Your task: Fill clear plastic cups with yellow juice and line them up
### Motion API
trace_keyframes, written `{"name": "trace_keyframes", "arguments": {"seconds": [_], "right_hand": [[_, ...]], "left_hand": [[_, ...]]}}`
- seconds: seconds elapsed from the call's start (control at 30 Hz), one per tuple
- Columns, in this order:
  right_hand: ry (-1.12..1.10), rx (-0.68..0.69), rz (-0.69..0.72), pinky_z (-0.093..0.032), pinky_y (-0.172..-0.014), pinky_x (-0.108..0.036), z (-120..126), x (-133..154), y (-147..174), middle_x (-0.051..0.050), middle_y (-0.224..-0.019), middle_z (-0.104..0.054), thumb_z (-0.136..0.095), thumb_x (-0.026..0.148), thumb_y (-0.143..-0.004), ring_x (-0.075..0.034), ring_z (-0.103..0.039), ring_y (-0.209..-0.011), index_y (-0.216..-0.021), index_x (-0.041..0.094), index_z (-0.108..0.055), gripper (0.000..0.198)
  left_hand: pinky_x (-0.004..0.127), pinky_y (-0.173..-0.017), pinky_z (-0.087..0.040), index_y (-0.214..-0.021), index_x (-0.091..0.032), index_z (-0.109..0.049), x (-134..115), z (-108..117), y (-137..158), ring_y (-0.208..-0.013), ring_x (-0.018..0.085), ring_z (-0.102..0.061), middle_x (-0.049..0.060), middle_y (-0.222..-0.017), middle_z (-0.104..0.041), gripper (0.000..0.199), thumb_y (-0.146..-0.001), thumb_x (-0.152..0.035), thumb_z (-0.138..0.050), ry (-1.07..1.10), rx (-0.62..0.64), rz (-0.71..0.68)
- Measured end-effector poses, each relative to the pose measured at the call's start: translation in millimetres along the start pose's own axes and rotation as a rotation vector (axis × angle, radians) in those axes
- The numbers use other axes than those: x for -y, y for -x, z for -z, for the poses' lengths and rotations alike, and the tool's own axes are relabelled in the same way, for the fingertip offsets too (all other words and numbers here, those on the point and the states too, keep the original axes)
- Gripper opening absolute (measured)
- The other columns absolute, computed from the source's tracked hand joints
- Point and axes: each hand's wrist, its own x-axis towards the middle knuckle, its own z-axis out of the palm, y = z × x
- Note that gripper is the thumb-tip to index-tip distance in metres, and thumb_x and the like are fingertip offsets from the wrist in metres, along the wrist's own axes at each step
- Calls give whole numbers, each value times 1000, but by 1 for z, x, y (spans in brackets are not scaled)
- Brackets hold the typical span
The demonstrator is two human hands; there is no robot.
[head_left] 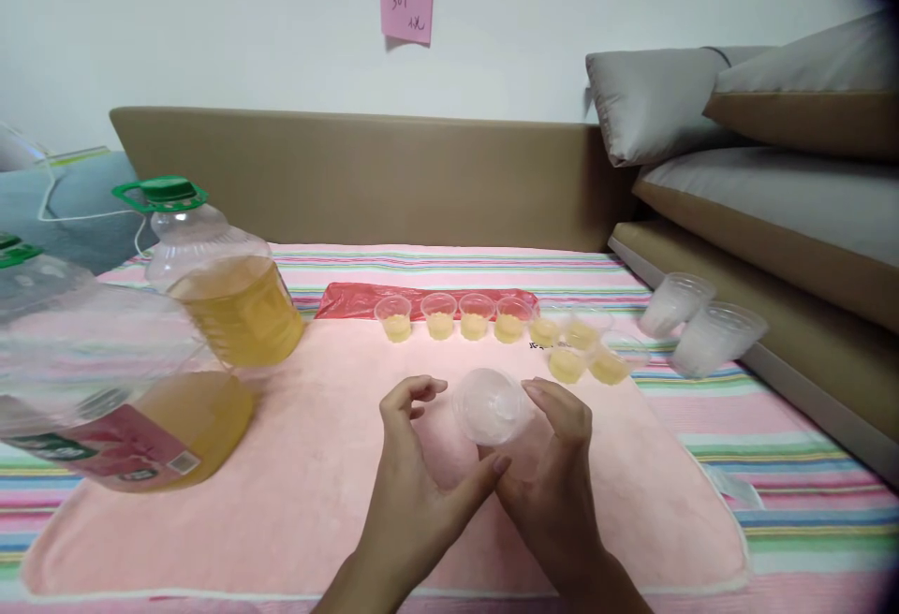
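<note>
A clear plastic cup point(490, 406) is held up in front of me, its round mouth turned toward me. Whether others are nested in it I cannot tell. My right hand point(554, 464) has its fingers at the cup's right side and beneath it. Left of the cup, my left hand point(421, 464) is spread, its curled fingers apart from the rim and its thumb reaching across below the cup. Just beyond are small clear cups with yellow contents, some in a row point(439, 322) and some clustered at the right point(566, 365).
Two big green-capped jugs of yellow liquid, one near point(161, 464) and one farther point(245, 314), stand at the left. Stacked cups point(716, 343) lie at the right by grey cushions point(787, 193). A red plastic bag point(351, 300) lies behind the row, on the pink mat point(295, 520).
</note>
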Motion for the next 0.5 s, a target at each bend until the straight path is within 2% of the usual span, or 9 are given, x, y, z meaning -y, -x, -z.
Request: {"name": "trace_keyframes", "arguments": {"seconds": [0.5], "right_hand": [[0,45,9,-39,-100,-61,-4,3,3,-17,-132,-47,-52,9,-98,-35,-46,-122,-134,19,-42,38]], "left_hand": [[58,-107,-43,-132,-30,-33,1,-1,-2,-124,30,-52,8,-128,-48,73,-79,-47,-80,-39,-1,45]]}}
